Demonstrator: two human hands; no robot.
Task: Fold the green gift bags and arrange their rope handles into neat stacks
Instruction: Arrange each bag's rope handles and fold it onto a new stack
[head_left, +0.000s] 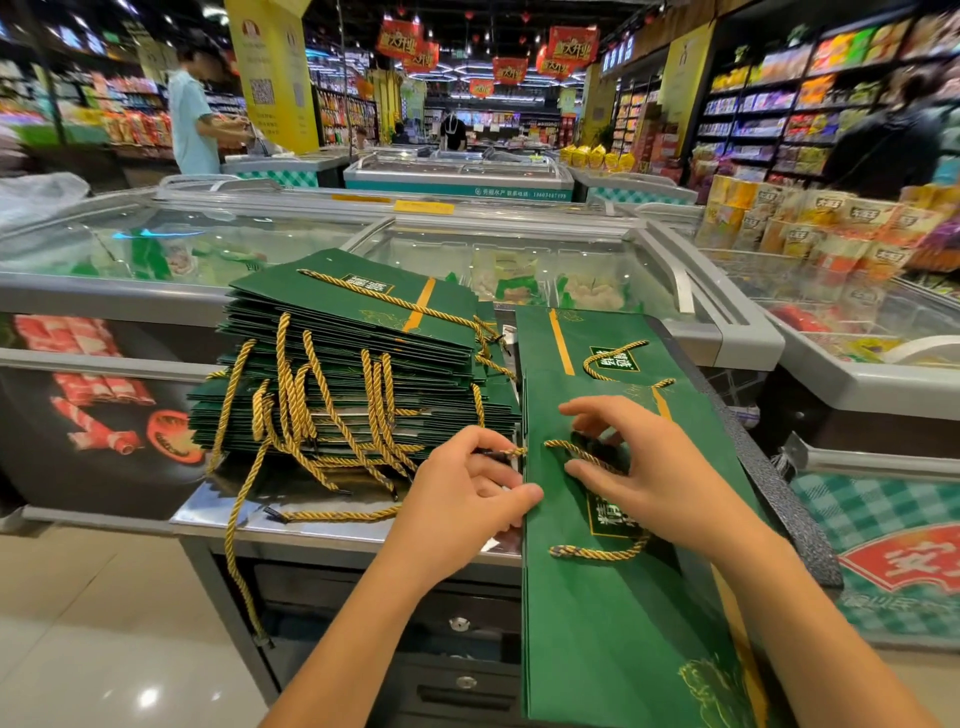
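Observation:
A tall stack of flat green gift bags (353, 364) lies on a steel counter (311, 525), with several loose gold rope handles (322, 415) draped over its near side. To its right lies a second, lower pile of green bags (613, 623) running toward me. My left hand (462, 499) pinches the end of a gold rope (511, 453) at the left edge of the top bag. My right hand (639, 467) rests on that bag, its curled fingers on the gold handle loop (576, 451).
Glass-topped freezer chests (467, 249) stand behind and to the right of the counter. Snack packets (810, 223) are stacked at the right. One rope (234, 545) hangs off the counter's front edge. A person in a light shirt (192, 119) stands far left.

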